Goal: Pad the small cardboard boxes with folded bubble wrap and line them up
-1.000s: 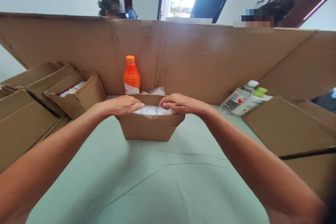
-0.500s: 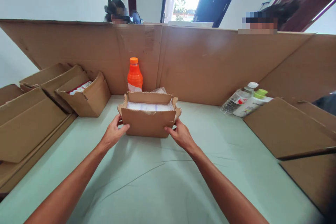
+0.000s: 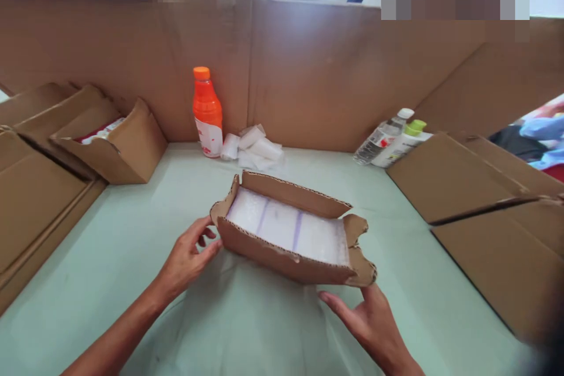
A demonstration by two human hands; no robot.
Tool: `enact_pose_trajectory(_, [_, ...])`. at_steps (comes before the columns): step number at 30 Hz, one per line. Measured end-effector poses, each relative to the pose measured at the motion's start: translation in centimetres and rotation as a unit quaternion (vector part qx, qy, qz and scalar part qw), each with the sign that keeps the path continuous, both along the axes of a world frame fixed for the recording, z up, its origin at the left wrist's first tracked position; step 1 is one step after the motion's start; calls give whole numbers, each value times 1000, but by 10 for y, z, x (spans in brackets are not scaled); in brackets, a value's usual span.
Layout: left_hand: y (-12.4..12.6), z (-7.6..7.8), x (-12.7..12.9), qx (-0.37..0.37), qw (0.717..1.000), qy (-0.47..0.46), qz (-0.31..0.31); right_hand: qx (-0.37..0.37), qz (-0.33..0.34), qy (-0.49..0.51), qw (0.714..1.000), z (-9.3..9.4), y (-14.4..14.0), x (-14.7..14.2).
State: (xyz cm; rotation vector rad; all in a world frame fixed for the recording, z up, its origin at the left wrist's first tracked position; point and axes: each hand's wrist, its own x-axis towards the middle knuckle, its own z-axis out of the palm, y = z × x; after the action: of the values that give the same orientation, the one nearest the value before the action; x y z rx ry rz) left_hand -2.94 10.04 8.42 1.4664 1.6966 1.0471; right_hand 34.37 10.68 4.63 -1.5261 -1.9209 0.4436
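The box point(image 3: 293, 235) sits between both hands, its near wall at the fingertips. The left hand point(image 3: 187, 258) and right hand point(image 3: 368, 320), both open, touch its corners. Press evenly from both ends so the bubble wrap point(image 3: 288, 232) stays flat inside.

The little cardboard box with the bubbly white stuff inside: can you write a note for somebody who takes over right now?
Left hand: open, fingertips touching the left end of the small open brown cardboard box; no closed grip.
Right hand: open, palm up, just under the box's torn right corner; contact unclear.
The box sits at an angle on the pale green table, lined with white bubble wrap.
Behind it: an orange plastic bottle and small white wrapped rolls by the cardboard wall.
Done: the wrap is in the box.
Left: the box is open; its flaps are not folded shut.
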Motion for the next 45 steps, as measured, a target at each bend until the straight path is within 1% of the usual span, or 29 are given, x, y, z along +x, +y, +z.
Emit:
enact_pose_trajectory(2, [-3,-4,-5,-20,1000,0,18,-24,34,45,998,-8,7,1])
enact_pose_trajectory(3, [-3,-6,-5,-34,999,-9,17,-43,61,71,995,-11,14,0])
enact_pose_trajectory(6, [2,-15,3,-70,996,-48,8,-83,150,147,974,-20,39,-7])
enact_pose_trajectory(8, [13,-22,14,-74,994,-78,19,-75,164,190,965,-25,49,-9])
enact_pose_trajectory(9, [20,-25,22,-71,993,-94,23,-64,152,209,964,-27,50,-7])
enact_pose_trajectory(11, [35,-29,42,-59,991,-123,9,-38,99,235,966,-28,49,1])
enact_pose_trajectory(12, [42,-31,54,-48,989,-136,-8,-26,63,239,969,-28,47,9])
enact_pose_trajectory(14, [54,-34,82,-24,986,-152,-65,3,-25,234,972,-25,46,31])
enact_pose_trajectory(16, [60,-37,109,-15,980,-141,-139,40,-107,223,968,-22,53,60])
enact_pose_trajectory(19, [60,-42,140,-15,967,-92,-236,109,-195,213,951,-16,83,106])
enact_pose_trajectory(20, [58,-44,147,-13,964,-76,-256,129,-219,207,945,-14,96,120])
enact_pose_trajectory(22, [55,-51,155,-7,960,-52,-275,155,-270,181,933,-11,120,143])
enact_pose_trajectory(24, [52,-59,158,-7,959,-36,-282,162,-318,136,924,-11,139,160])
enact_pose_trajectory(26, [49,-68,156,-9,959,-22,-284,157,-342,104,921,-17,147,168])
enact_pose_trajectory(29, [42,-75,149,-5,961,-14,-276,119,-323,126,930,-35,140,168])
enact_pose_trajectory(32, [33,-77,143,-10,964,-14,-267,76,-301,148,939,-52,129,163])
enact_pose_trajectory(34, [27,-77,141,-15,965,-15,-262,68,-296,145,942,-57,129,161])
enact_pose_trajectory(37, [22,-77,139,-25,965,-20,-262,63,-296,137,943,-55,139,161])
enact_pose_trajectory(40, [16,-72,138,-35,963,-22,-267,51,-288,124,948,-46,144,162])
enact_pose_trajectory(42, [9,-64,134,-43,961,-12,-273,37,-270,120,955,-43,137,161])
enact_pose_trajectory(44, [0,-53,128,-56,957,-6,-284,17,-237,106,966,-45,126,163])
enact_pose_trajectory(45, [-4,-48,124,-61,955,-7,-289,9,-217,93,972,-49,121,164])
